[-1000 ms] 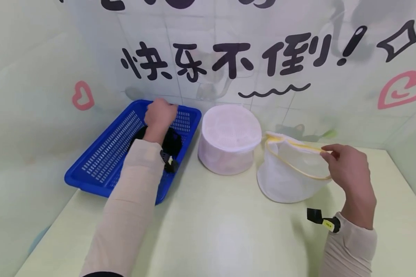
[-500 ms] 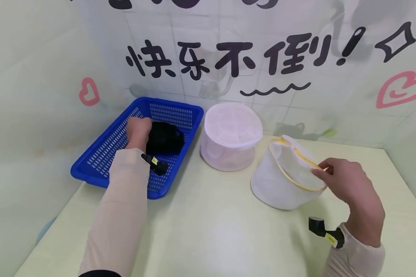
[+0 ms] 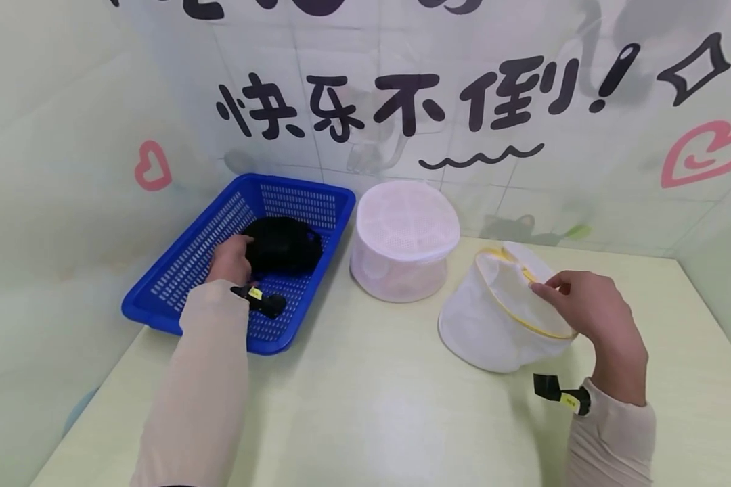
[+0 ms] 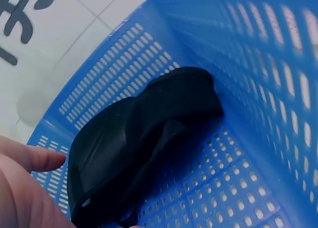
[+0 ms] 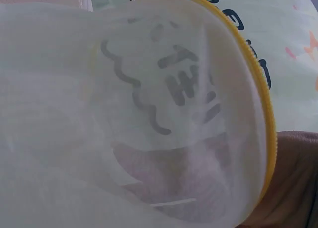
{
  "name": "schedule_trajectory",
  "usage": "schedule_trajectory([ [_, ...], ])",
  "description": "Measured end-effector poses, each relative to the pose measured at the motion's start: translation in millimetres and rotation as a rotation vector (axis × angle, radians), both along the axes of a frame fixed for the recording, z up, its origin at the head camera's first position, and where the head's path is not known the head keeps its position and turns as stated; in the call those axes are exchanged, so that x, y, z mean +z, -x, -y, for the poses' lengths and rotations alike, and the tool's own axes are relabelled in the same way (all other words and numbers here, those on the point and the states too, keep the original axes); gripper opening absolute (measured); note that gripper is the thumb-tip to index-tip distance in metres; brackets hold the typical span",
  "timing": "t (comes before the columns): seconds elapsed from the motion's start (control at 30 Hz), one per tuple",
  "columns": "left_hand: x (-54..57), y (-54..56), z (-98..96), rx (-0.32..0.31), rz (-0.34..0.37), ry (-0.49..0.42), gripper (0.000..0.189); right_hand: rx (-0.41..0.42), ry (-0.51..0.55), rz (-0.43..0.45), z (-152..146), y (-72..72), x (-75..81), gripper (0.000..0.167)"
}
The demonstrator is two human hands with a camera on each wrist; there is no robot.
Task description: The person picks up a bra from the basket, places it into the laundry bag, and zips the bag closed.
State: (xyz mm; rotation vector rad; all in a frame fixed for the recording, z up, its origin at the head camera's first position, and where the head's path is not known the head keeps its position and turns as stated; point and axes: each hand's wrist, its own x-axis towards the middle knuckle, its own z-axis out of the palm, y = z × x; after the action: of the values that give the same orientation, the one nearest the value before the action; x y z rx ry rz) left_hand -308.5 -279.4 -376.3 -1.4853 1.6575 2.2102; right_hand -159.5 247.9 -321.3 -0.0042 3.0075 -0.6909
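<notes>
Pinching opened, yellow-rimmed round white-mesh bag (image 3: 484,328): right hand (image 3: 591,308), right of blue rectangular plastic basket (image 3: 298,321).
Left hand (image 3: 228,260), unclenched, beside curved black fabric item (image 3: 286,247), not yet out.

Shows as a pale tabletop (image 3: 365,412) below the wall. Carries a blue basket (image 3: 195,253) at left, a pinkish mesh container (image 3: 402,243) centrally, and a tilted white mesh bag (image 3: 493,321) at right.

In the head view, a plain beige left sleeve (image 3: 201,379) ran up from the frame's lower left, and a matching right sleeve (image 3: 612,439), creased in fine folds, filled the lower right. Each cuff bore a black wrist camera, left (image 3: 273,306) and right (image 3: 547,386), with a small yellow label (image 3: 570,402) beside it. The fingers (image 3: 547,292) were bare.
</notes>
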Motion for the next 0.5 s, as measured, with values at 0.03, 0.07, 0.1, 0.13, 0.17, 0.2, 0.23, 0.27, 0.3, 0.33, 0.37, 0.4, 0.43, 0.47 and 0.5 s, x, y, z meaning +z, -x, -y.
schedule_trajectory([
  [0.03, 1.2, -2.3, -1.7, -0.048, 0.045, 0.025, 0.080, 0.000, 0.000, 0.004, -1.0, 0.7, -1.6, 0.048],
  [0.07, 9.2, -8.9, -6.5, -0.097, 0.082, 0.018, 0.080, -0.001, -0.002, 0.012, -1.9, 1.6, -3.1, 0.047],
  [0.1, 14.4, -12.9, -9.3, -0.125, 0.092, -0.007, 0.080, -0.001, 0.001, 0.025, -2.8, 2.5, -4.4, 0.045],
  [0.13, 18.0, -15.5, -12.4, -0.137, 0.107, -0.023, 0.081, 0.000, 0.002, 0.039, -3.4, 3.5, -5.7, 0.044],
  [0.17, 21.4, -17.9, -15.0, -0.137, 0.108, -0.036, 0.080, 0.006, 0.002, 0.051, -3.7, 4.6, -5.8, 0.041],
  [0.2, 24.7, -20.1, -17.3, -0.137, 0.108, -0.050, 0.080, 0.012, 0.000, 0.055, -3.8, 5.8, -6.1, 0.038],
  [0.23, 27.2, -21.7, -19.1, -0.135, 0.109, -0.064, 0.080, 0.020, -0.003, 0.052, -3.5, 6.7, -6.5, 0.035],
  [0.27, 29.3, -22.9, -20.3, -0.136, 0.109, -0.080, 0.078, 0.025, -0.002, 0.044, -3.0, 7.4, -6.8, 0.032],
  [0.3, 31.0, -23.7, -21.2, -0.132, 0.106, -0.095, 0.077, 0.026, 0.004, 0.029, -2.5, 7.7, -7.1, 0.030],
  [0.33, 30.5, -22.8, -21.9, -0.117, 0.105, -0.099, 0.076, 0.024, 0.008, -0.001, -1.7, 7.7, -7.3, 0.027],
  [0.37, 32.0, -23.4, -22.4, -0.101, 0.096, -0.120, 0.076, 0.019, 0.016, -0.044, -1.1, 7.6, -7.4, 0.024],
  [0.4, 33.5, -24.2, -23.2, -0.081, 0.083, -0.147, 0.076, 0.010, 0.025, -0.100, -0.6, 7.5, -7.6, 0.021],
  [0.43, 35.1, -24.9, -23.7, -0.060, 0.071, -0.180, 0.077, -0.001, 0.035, -0.158, 0.0, 7.5, -7.6, 0.019],
  [0.47, 36.4, -25.5, -23.9, -0.042, 0.056, -0.212, 0.077, -0.012, 0.051, -0.221, 0.3, 7.7, -7.5, 0.018],
  [0.5, 37.6, -26.0, -24.3, -0.020, 0.042, -0.240, 0.078, -0.022, 0.062, -0.286, 0.6, 8.0, -7.5, 0.017],
])
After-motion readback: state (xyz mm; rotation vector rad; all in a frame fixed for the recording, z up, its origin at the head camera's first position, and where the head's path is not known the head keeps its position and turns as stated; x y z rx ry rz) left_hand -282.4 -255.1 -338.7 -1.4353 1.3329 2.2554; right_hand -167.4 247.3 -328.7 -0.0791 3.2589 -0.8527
